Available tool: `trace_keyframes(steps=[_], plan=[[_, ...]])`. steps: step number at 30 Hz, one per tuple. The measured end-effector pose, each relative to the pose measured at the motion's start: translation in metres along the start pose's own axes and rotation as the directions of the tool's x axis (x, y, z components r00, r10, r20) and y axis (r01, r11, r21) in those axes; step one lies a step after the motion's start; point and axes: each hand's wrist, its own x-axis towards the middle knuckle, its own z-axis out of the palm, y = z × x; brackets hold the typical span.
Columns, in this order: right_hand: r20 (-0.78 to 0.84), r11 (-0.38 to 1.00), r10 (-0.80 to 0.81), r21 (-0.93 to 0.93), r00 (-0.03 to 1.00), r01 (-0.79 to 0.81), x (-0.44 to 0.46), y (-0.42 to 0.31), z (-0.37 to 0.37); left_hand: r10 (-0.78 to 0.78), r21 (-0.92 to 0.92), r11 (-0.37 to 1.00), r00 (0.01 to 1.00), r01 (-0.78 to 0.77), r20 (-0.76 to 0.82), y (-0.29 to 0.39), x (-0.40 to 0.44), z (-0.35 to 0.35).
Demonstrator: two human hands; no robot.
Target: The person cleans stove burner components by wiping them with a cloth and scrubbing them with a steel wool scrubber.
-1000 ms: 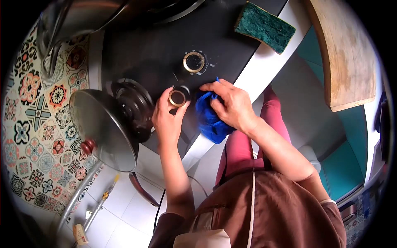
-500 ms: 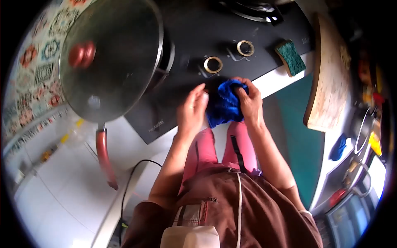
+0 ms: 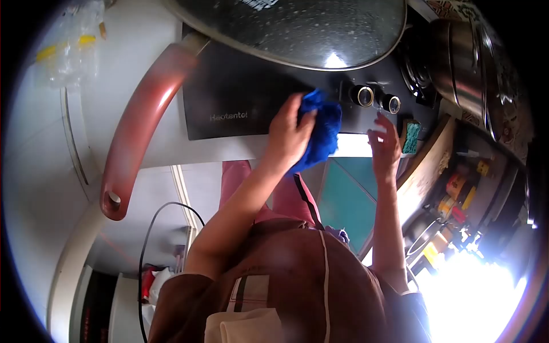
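A bunched blue cloth (image 3: 323, 130) hangs from my left hand (image 3: 290, 132), whose thumb and fingers pinch its upper part. The cloth is over the front edge of the black gas stove (image 3: 240, 94). To the right, my right hand (image 3: 386, 147) is raised with its fingers apart and nothing in them. Its fingertips are just below the two stove knobs (image 3: 362, 96), which have gold-coloured rings. A green scouring sponge (image 3: 410, 137) lies to the right of that hand, near the stove's edge.
A lidded pan (image 3: 297, 31) covers the back of the stove, its long reddish handle (image 3: 143, 123) reaching over the left counter. A steel pot (image 3: 457, 63) stands at the right, a wooden board (image 3: 423, 163) in front of it. Clear plastic containers (image 3: 68, 57) are at the upper left.
The blue cloth has passed from my right hand to my left. My right hand has moved away to the right and opened. The camera view has turned, so the pan now appears at the top.
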Motion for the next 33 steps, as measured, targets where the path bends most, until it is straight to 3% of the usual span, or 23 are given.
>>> trace_keyframes(steps=[1,3,5,7,10,11,13,15,16,17,19,23,25,27,28,29,30,31,32,33], plan=[[0.02,0.996,-0.074,-0.045,0.997,0.075,0.012,-0.003,0.0,0.173,0.239,0.959,0.983,-0.154,-0.061,0.005,0.007,0.01],[0.067,0.969,-0.209,-0.123,0.976,0.216,0.033,-0.012,-0.005,0.232,0.394,0.892,0.972,-0.223,0.026,0.019,0.018,0.027],[0.131,0.965,-0.247,-0.061,0.96,0.256,0.049,-0.021,-0.006,0.274,0.459,0.846,0.96,-0.27,0.061,0.024,0.032,0.045],[0.175,0.948,-0.312,-0.008,0.934,0.319,0.058,-0.026,-0.006,0.313,0.437,0.83,0.938,-0.347,0.151,0.018,0.043,0.059],[0.19,0.949,-0.307,-0.013,0.933,0.315,0.067,-0.016,-0.002,0.213,0.498,0.821,0.958,-0.281,0.189,0.022,0.036,0.065],[0.188,0.952,-0.3,-0.007,0.935,0.307,0.068,-0.014,0.0,0.073,0.57,0.8,0.974,-0.185,0.213,0.028,0.026,0.065],[0.158,0.953,-0.303,0.046,0.94,0.299,0.067,-0.015,0.001,0.059,0.44,0.859,0.904,-0.262,0.423,0.007,-0.003,0.065],[0.142,0.957,-0.288,0.082,0.947,0.279,0.059,-0.019,-0.004,0.06,0.354,0.898,0.871,-0.261,0.487,-0.011,-0.038,0.073],[0.089,0.947,-0.319,0.063,0.944,0.314,0.053,-0.019,-0.009,0.054,0.284,0.932,0.861,-0.225,0.506,-0.012,-0.046,0.074],[0.088,0.969,-0.245,0.007,0.966,0.245,0.044,-0.017,-0.015,0.047,0.21,0.96,0.848,-0.184,0.528,-0.015,-0.051,0.074],[0.022,0.98,-0.173,0.108,0.985,0.17,0.022,-0.001,-0.023,-0.129,0.043,0.991,0.801,0.128,0.585,-0.012,-0.05,0.075],[-0.039,1.0,0.013,0.002,0.999,-0.013,-0.034,0.031,-0.034,-0.369,-0.177,0.808,0.717,0.562,0.592,0.009,-0.038,0.066],[-0.127,0.995,0.081,0.068,0.989,-0.072,-0.052,0.043,-0.037,-0.442,-0.203,0.787,0.763,0.582,0.471,0.039,-0.028,0.063],[-0.228,0.998,0.055,0.028,0.972,-0.05,-0.059,0.058,-0.04,-0.422,-0.248,0.826,0.848,0.505,0.322,0.067,-0.02,0.073],[-0.262,0.999,0.052,0.03,0.964,-0.046,-0.058,0.06,-0.044,-0.317,-0.273,0.885,0.919,0.376,0.235,0.059,-0.016,0.084],[-0.299,0.999,0.047,0.031,0.953,-0.04,-0.058,0.062,-0.047,-0.269,-0.185,0.935,0.946,0.301,0.182,0.054,-0.016,0.092],[-0.294,0.995,0.09,0.073,0.952,-0.071,-0.055,0.065,-0.05,-0.062,0.029,0.998,0.986,0.058,0.155,0.057,-0.015,0.101],[-0.306,0.993,0.107,0.086,0.946,-0.084,-0.053,0.068,-0.053,0.154,0.238,0.952,0.973,-0.193,0.174,0.059,-0.015,0.112],[-0.311,0.992,0.11,0.097,0.944,-0.084,-0.051,0.071,-0.058,0.251,0.399,0.85,0.93,-0.344,0.268,0.048,-0.016,0.123],[-0.314,0.991,0.11,0.106,0.943,-0.08,-0.05,0.076,-0.061,0.302,0.615,0.649,0.894,-0.447,0.331,0.042,-0.02,0.132]])
